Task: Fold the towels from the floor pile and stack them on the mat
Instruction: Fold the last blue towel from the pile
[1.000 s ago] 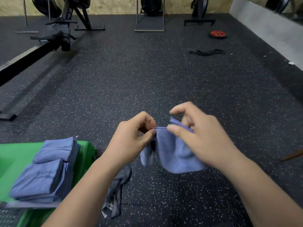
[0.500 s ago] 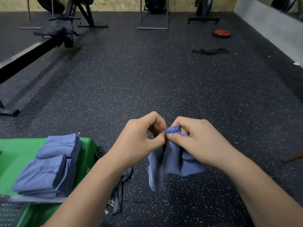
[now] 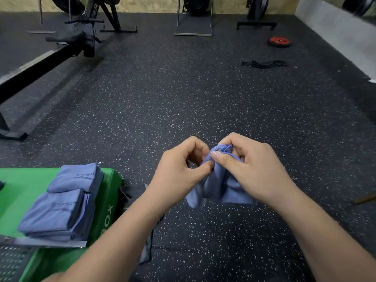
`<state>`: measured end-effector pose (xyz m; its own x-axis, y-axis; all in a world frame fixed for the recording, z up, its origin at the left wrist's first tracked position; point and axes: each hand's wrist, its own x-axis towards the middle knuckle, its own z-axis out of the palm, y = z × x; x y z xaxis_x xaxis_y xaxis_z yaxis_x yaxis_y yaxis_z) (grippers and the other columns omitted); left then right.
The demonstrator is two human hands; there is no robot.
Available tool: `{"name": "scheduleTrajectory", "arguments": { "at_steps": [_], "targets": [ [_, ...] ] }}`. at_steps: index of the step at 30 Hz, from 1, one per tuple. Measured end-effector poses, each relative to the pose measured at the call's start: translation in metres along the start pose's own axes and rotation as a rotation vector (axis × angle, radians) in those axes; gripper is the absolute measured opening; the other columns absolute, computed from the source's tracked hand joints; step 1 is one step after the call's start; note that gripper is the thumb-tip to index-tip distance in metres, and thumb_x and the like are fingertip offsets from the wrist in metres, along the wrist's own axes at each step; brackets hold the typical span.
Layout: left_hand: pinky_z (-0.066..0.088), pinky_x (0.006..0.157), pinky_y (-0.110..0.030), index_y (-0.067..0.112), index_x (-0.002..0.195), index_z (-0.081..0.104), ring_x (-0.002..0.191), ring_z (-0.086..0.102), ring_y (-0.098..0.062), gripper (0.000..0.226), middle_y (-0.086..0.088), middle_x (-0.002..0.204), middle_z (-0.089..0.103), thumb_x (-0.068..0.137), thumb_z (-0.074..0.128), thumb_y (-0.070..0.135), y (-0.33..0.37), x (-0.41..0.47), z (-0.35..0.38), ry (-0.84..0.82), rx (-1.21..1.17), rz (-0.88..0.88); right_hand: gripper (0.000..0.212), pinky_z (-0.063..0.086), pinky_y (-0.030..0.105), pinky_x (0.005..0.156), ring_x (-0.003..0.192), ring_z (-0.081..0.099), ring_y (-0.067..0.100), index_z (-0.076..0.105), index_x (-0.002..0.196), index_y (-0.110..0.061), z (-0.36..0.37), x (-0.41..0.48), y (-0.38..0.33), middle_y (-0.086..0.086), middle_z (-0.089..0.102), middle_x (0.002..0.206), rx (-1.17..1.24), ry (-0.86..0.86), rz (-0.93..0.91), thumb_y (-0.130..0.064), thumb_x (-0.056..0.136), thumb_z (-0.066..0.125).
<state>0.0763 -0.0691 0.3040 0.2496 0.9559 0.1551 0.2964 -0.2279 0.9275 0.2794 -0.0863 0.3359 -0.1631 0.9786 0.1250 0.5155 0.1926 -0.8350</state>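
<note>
Pinching blue towel in left hand and right hand fingers, speckled black gym floor, green mat

Print on upper folded towel: "TNESS", upside down, start cut off at fold. On lower folded towel: "ITNESS", same orient. Side wall of green mat: "BOX", vert., remainder hidden by arm.

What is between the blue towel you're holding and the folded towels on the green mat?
In the head view, your left hand, and lower down a dark grey cloth on the floor beside the mat.
</note>
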Motion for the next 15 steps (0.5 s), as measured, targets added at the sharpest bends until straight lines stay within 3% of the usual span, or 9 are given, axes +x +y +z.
{"name": "scheduleTrajectory", "arguments": {
  "at_steps": [3, 7, 11, 15],
  "targets": [
    [0.042, 0.063, -0.021, 0.021, 0.088, 0.065, 0.064, 0.051, -0.004, 0.019, 0.001, 0.077, 0.067, 0.087, 0.081, 0.011, -0.0006, -0.0022, 0.0045, 0.002, 0.044, -0.006, 0.008, 0.043, 0.023, 0.056, 0.056, 0.051, 0.006, 0.074, 0.092, -0.025, 0.0009, -0.0003, -0.0021, 0.004, 0.063, 0.061, 0.039, 0.039, -0.003, -0.026, 0.100, 0.072],
    [0.049, 0.066, -0.027, 0.027, 0.096, 0.060, 0.070, 0.058, -0.015, 0.026, 0.002, 0.080, 0.069, 0.091, 0.080, 0.012, 0.0027, -0.0035, 0.0058, 0.088, -0.005, 0.037, 0.009, 0.044, 0.020, 0.059, 0.059, 0.052, 0.006, 0.074, 0.091, -0.025, -0.0021, 0.0022, -0.0031, 0.005, 0.064, 0.065, 0.061, 0.118, -0.005, -0.026, 0.101, 0.073],
    [0.043, 0.065, -0.021, 0.024, 0.088, 0.062, 0.068, 0.054, -0.006, 0.024, 0.006, 0.077, 0.067, 0.090, 0.082, 0.012, 0.0030, -0.0039, 0.0065, 0.072, 0.037, 0.054, 0.008, 0.043, 0.018, 0.058, 0.059, 0.055, 0.008, 0.075, 0.093, -0.023, -0.0016, 0.0008, -0.0031, 0.006, 0.066, 0.066, 0.041, 0.116, 0.001, -0.025, 0.100, 0.074],
    [0.050, 0.065, -0.033, 0.021, 0.085, 0.060, 0.071, 0.061, -0.021, 0.022, 0.002, 0.075, 0.068, 0.086, 0.082, 0.017, 0.0005, -0.0055, 0.0095, 0.070, 0.071, 0.058, 0.008, 0.043, 0.017, 0.059, 0.060, 0.055, 0.007, 0.074, 0.091, -0.025, 0.0007, 0.0005, -0.0024, 0.004, 0.066, 0.066, 0.025, 0.138, -0.012, -0.026, 0.100, 0.075]
  ]
}}
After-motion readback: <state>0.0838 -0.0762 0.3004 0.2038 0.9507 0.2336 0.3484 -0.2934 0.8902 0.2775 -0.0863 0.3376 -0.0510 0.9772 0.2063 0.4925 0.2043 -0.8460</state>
